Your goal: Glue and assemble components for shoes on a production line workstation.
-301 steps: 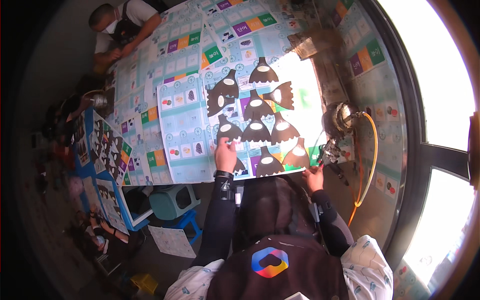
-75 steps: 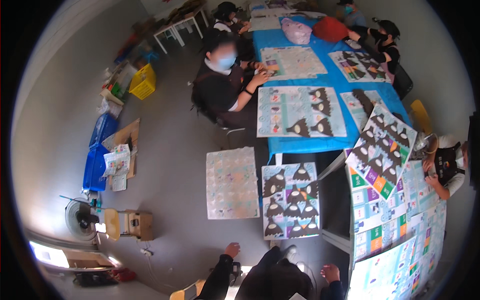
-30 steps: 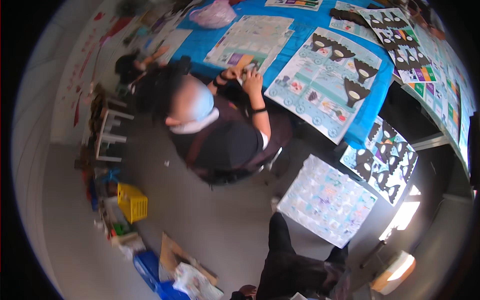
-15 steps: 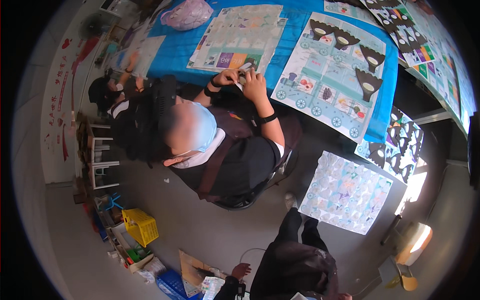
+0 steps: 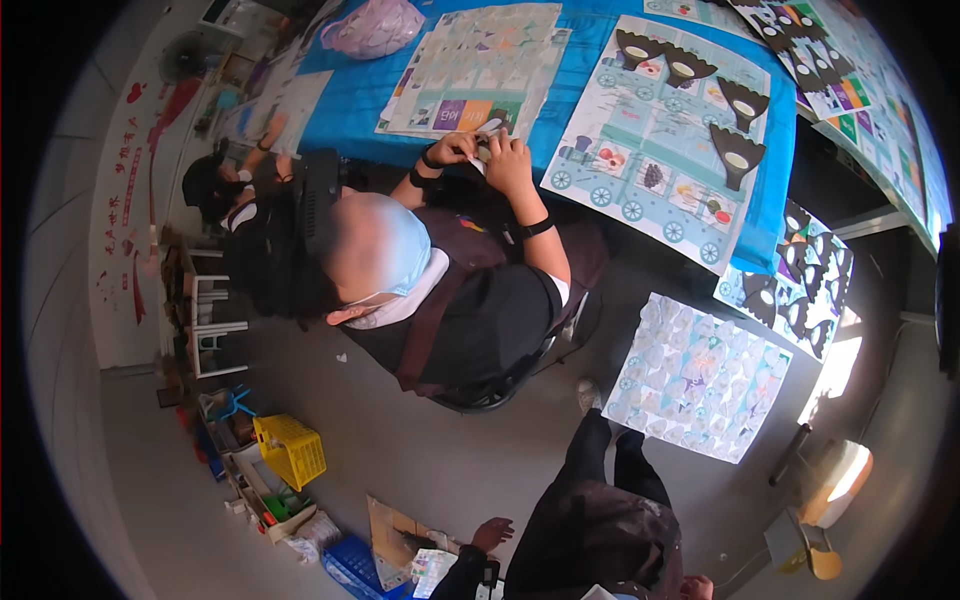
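Note:
My left hand (image 5: 493, 534) hangs at the lower edge beside my dark apron (image 5: 625, 525), its fingers loosely apart and nothing in them. Only part of my right hand (image 5: 697, 587) shows, at the bottom rim right of the apron; its fingers are mostly cut off. Past my feet lies a printed sheet (image 5: 697, 380) covered with many pale pieces. Nearest to my left hand are a brown cardboard piece (image 5: 388, 535) and some papers (image 5: 432, 572).
A seated co-worker (image 5: 470, 330) holds a small dark-and-white piece at the blue-covered table (image 5: 600, 35). Printed sheets (image 5: 655, 140) bear dark fan-shaped pieces. Another person (image 5: 215, 185) works far left. A yellow basket (image 5: 290, 450) and a chair (image 5: 835, 490) stand on the floor.
My right hand shows more at the bottom rim. My left hand sits slightly higher and further right. The view has shifted a little; the co-worker's hands stay at the same piece.

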A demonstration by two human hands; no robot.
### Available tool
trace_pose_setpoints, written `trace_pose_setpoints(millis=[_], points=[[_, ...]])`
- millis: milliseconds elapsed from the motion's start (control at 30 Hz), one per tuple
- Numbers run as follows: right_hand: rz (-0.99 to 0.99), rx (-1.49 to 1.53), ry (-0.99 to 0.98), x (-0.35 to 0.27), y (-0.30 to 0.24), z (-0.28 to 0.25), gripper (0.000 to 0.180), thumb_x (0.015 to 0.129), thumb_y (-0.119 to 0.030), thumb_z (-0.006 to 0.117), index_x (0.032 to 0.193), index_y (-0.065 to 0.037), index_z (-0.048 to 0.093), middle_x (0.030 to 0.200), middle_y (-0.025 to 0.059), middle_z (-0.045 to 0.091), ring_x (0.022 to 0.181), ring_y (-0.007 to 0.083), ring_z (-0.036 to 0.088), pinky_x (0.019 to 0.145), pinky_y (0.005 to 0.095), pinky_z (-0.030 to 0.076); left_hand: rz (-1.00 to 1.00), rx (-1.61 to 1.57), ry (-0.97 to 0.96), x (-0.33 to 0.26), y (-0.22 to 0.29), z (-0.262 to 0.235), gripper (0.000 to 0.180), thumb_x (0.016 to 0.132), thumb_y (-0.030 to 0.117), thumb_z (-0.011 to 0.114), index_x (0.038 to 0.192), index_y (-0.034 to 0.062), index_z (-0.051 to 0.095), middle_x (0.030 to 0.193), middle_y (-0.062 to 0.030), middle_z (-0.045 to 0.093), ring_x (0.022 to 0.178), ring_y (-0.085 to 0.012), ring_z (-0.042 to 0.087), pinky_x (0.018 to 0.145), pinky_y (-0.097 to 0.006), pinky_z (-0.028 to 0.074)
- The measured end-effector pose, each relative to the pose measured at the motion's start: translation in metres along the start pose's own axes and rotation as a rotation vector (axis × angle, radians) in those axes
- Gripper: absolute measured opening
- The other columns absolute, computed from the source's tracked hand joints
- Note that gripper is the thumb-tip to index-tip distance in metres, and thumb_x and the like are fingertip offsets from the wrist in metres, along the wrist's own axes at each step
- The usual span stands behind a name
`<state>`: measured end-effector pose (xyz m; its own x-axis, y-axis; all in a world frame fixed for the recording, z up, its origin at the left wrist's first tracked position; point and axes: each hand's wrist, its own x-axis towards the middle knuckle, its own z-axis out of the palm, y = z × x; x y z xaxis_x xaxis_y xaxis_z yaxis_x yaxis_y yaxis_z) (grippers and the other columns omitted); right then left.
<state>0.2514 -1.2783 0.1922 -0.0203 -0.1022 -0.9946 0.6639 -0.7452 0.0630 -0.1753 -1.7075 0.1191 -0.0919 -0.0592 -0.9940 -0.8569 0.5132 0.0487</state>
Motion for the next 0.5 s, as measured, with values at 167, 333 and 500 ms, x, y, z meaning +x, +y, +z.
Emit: trace_pose_setpoints(millis=[167,333,500], points=[[0.046,-0.051,0.101,0.013,-0.022,0.017,0.034,0.092,-0.020,0.052,0.121,-0.003,0.057,0.108,0.0185,0.063,0.094,0.0289,0.061,0.074,0.0406,0.052,0.128,0.038,-0.054,0.010,0.011,0.000,0.028,0.096,0.027,0.048,0.113,0.0069,0.060,0.093,-0.0082,0.068,0.080,-0.0176,0.066,0.071,-0.031,0.052],[0.069,-0.124,0.187,0.023,-0.033,0.002,0.034,0.091,-0.020,0.053,0.121,-0.004,0.058,0.107,0.0186,0.064,0.095,0.0285,0.062,0.077,0.0408,0.051,0.326,0.470,0.157,0.014,0.073,0.015,0.028,0.093,0.027,0.056,0.108,0.0037,0.060,0.080,-0.0057,0.068,0.076,-0.0140,0.066,0.069,-0.029,0.052],[-0.473,-0.963,0.074,0.054,0.009,-0.112,0.032,0.084,-0.030,0.059,0.106,-0.008,0.063,0.095,0.0069,0.067,0.100,0.0231,0.062,0.081,0.0412,0.051,0.775,0.239,-0.105,-0.134,0.293,0.145,0.020,0.090,0.028,0.062,0.093,0.0081,0.061,0.074,0.0000,0.061,0.071,-0.0161,0.061,0.075,-0.034,0.050]])
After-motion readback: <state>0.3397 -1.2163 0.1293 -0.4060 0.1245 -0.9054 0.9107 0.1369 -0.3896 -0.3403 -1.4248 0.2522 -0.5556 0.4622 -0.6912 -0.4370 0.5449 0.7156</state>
